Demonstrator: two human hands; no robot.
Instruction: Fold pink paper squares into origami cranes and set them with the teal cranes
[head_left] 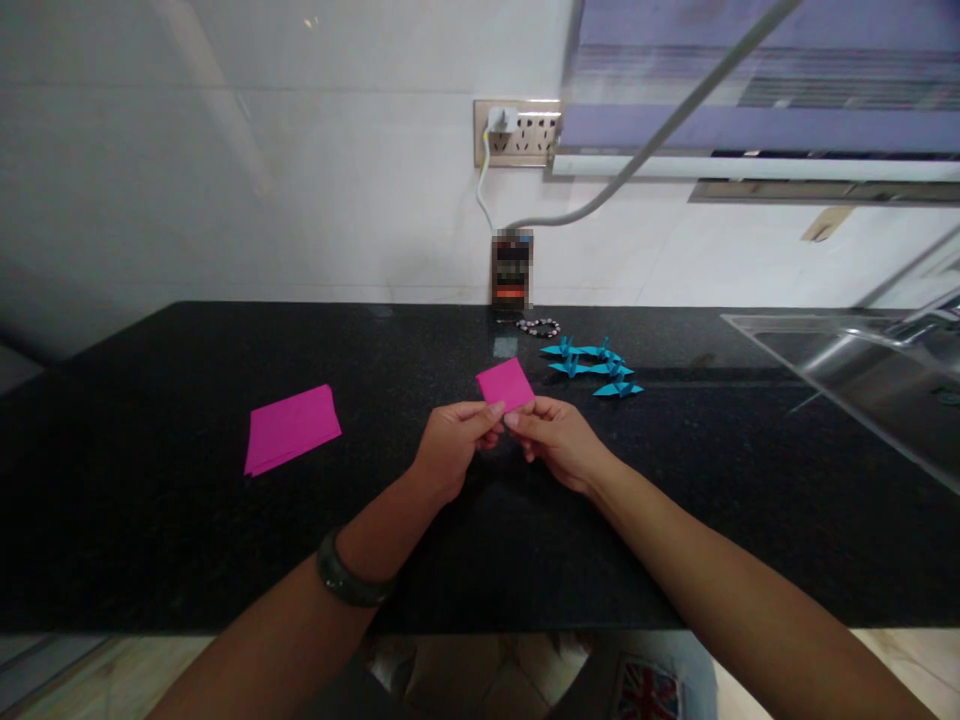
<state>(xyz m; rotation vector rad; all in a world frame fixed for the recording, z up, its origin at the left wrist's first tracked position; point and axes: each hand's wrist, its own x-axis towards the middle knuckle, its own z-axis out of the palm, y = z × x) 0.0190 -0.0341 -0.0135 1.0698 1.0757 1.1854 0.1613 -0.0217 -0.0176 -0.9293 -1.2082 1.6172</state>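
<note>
Between my two hands is a small folded square of pink paper [505, 383], held just above the dark countertop. My left hand [459, 440] pinches its lower left edge between thumb and fingers. At the lower right edge, my right hand [556, 436] pinches the same paper, the two thumbs close together. Off to the left lies a stack of larger pink paper sheets [292, 430]. Several folded blue paper cranes [619, 388] rest on the counter, beyond my right hand and to its right.
A phone [512, 270] leans against the wall, with a white cable running up to a wall socket [517, 133]. A beaded bracelet [540, 327] lies near it. At the right, a metal sink [862, 380] is set into the black counter [187, 540].
</note>
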